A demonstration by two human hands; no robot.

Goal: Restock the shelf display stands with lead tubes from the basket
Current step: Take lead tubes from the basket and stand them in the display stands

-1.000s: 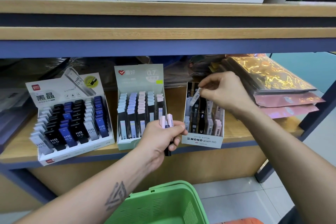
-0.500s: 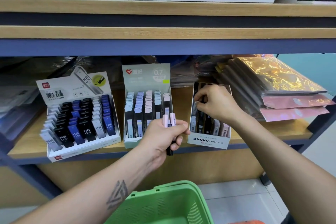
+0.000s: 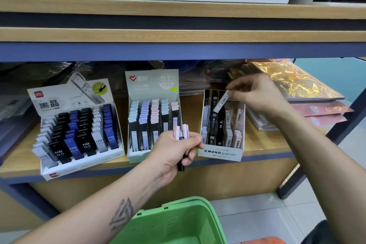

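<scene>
Fingers (image 3: 235,87) of the right hand (image 3: 257,95) pinch a slim pale barcoded lead tube (image 3: 221,102), tilted above the white MONO display stand (image 3: 219,153). The left hand (image 3: 174,148) grips several pink and black lead tubes (image 3: 181,132).

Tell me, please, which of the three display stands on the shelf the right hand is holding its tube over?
The MONO graph stand, the rightmost of the three. The right hand pinches a pale tube above its back rows; the other two stand further left.

white lead tube (image 3: 221,103) | tilted | above MONO stand (image 3: 220,153) | basket (image 3: 174,224) below
</scene>
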